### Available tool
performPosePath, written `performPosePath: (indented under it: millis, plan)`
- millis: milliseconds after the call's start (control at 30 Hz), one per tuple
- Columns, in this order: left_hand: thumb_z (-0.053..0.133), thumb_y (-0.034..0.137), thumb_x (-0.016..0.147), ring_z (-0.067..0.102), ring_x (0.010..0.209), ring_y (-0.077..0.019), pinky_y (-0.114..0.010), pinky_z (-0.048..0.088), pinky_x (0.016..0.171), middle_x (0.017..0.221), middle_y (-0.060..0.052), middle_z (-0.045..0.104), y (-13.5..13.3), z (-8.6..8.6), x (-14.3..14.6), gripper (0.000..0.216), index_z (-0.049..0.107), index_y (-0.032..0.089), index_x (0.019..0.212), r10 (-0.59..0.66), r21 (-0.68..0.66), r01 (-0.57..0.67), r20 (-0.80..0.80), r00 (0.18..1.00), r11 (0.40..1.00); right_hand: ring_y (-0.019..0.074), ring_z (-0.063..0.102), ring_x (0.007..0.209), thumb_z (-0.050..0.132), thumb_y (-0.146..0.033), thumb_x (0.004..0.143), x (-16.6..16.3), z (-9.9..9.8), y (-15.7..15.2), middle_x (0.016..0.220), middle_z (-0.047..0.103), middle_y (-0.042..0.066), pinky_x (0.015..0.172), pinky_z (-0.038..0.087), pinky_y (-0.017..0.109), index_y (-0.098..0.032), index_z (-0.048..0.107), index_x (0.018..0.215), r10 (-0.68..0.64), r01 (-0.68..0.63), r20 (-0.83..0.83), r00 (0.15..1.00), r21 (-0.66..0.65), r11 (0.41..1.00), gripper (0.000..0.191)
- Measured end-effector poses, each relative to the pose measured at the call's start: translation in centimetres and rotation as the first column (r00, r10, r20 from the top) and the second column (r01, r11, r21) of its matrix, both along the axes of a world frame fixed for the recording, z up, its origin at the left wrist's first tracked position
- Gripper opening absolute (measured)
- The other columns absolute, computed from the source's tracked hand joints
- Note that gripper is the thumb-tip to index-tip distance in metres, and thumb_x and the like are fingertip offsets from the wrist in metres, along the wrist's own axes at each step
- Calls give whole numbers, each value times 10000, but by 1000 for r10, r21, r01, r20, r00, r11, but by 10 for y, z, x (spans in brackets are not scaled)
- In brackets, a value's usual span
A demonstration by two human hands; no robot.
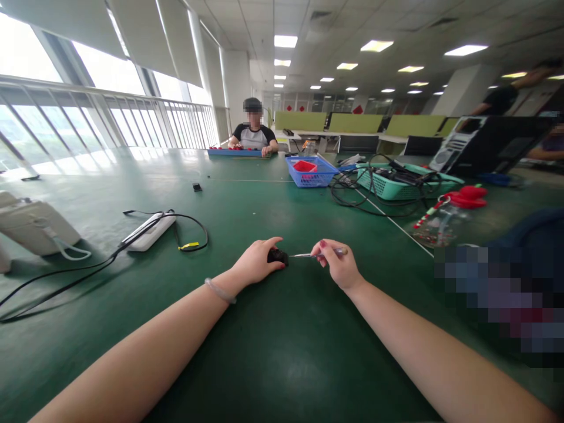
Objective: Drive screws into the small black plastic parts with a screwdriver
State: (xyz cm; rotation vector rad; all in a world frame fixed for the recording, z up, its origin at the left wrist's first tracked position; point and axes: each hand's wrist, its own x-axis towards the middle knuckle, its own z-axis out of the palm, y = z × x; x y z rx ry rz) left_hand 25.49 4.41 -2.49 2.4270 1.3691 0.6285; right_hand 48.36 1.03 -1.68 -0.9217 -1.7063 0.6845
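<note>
Now held: small black part point(278, 257) in the left hand point(255, 259), screwdriver point(304, 255) in the right hand point(337, 263)

Both hands are held apart over the green tabletop point(273, 346). Between left thumb and fingers, the part is clasped; at its right side the screwdriver is aimed, though whether contact is made cannot be told. Leftward, a white oblong device point(154, 234) is crossed by a black cable point(115, 254). Beyond, cables are piled in a green basket point(388, 191).
</note>
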Motion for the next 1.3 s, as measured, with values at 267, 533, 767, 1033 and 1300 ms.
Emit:
performPosePath:
  millis: [267,533,767,1033,1300]
  plan:
    - [716,356,736,597,1063,-263,-383,453,964,1129,-71,686,3,-5,-5,461,641,214,1168,-18,4,18,37,999,1000,155,571,672,475,-271,932,-15,6,-17,733,635,41,655,437,291,-195,662,786,79,-177,334,939,275,945,250]
    - [716,339,728,602,1048,-249,-381,437,985,1065,-45,701,4,-8,-3,372,679,232,1083,-39,22,38,42,998,999,155,540,663,517,-211,881,-28,7,-23,720,638,37,659,389,306,-194,647,811,-80,-315,617,783,504,804,148]
    - [717,338,725,607,1039,-248,-381,446,972,1069,-47,702,6,-8,-4,374,678,228,1080,-56,35,54,43,998,998,155,511,662,522,-224,891,-30,10,-26,713,613,38,651,355,304,-179,647,807,-178,-354,699,692,545,760,157]
    - [714,327,727,609,1039,-243,-377,441,979,1078,-49,704,7,-7,-5,372,678,219,1081,-55,22,54,44,998,998,149,490,630,518,-233,896,-32,10,-27,661,579,30,629,333,299,-179,638,744,-226,-387,740,633,555,736,201]
    - [722,316,723,622,1013,-232,-360,453,949,1079,-36,708,5,-5,-4,366,676,223,1074,-69,33,67,42,997,997,149,496,636,515,-212,902,-23,11,-23,683,611,35,631,348,306,-178,658,793,-213,-388,726,654,564,730,183]
